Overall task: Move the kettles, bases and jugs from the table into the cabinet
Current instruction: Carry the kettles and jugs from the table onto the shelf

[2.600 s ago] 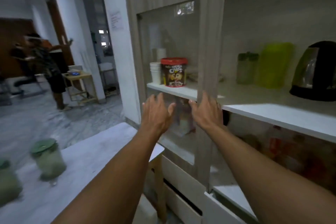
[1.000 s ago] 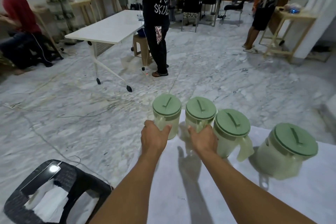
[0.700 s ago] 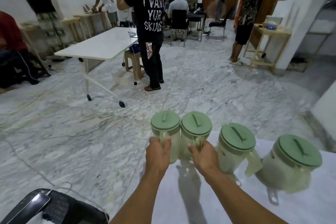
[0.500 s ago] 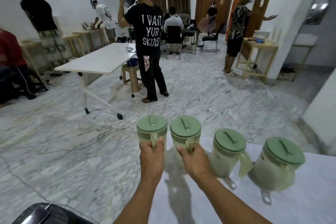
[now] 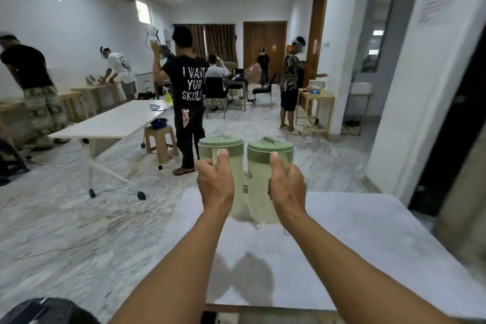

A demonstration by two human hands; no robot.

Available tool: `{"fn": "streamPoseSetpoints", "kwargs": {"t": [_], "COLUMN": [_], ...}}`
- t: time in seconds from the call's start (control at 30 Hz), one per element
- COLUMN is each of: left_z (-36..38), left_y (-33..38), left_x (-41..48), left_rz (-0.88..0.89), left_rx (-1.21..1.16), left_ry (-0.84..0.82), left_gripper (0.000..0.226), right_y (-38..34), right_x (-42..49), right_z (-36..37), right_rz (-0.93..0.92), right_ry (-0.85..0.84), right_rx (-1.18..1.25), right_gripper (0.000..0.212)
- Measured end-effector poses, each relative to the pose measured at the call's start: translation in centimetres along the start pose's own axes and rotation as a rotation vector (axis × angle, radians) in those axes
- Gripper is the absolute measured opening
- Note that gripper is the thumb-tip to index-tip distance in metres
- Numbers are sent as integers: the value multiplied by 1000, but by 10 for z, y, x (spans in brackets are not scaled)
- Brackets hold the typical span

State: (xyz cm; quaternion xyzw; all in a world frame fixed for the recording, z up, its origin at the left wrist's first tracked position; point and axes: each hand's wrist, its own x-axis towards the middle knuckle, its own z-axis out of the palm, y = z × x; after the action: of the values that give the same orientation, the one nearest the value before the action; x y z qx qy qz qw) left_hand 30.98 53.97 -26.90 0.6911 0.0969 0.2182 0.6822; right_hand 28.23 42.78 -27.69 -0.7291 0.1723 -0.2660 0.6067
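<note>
Bare forearms, no sleeves; left hand [image 5: 215, 187], right hand [image 5: 288, 188].

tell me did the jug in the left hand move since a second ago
Yes. The left hand has lifted its jug up off the white table; a second ago it stood on the tabletop, and now it hangs above its own shadow.

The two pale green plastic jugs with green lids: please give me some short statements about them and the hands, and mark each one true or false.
1. The left hand grips one pale green plastic jug with a green lid. True.
2. The right hand is empty. False: it grips the second pale green lidded jug.
3. Both jugs are held above the white table. True.
4. Both jugs have lost their lids. False: each carries a green lid.
</note>
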Motion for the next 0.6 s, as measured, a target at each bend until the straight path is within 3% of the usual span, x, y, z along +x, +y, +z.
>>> {"fn": "streamPoseSetpoints", "kwargs": {"t": [0.13, 0.23, 0.43, 0.6], "left_z": [54, 105, 197, 228], "left_y": [53, 89, 140, 174], "left_x": [-78, -142, -280, -396], "left_rz": [73, 102, 153, 142], "left_rx": [-52, -77, -170, -265], "left_ry": [-146, -276, -638, -922], "left_gripper": [52, 44, 41, 37], "right_y": [-29, -47, -69, -82], "right_x": [-5, -7, -36, -96], "right_z": [-111, -198, -366, -468], "right_rz": [-42, -69, -89, -79], "right_ry": [239, 463, 956, 1338], "right_rx": [-38, -97, -264, -365], "right_gripper": [58, 57, 58, 54]}}
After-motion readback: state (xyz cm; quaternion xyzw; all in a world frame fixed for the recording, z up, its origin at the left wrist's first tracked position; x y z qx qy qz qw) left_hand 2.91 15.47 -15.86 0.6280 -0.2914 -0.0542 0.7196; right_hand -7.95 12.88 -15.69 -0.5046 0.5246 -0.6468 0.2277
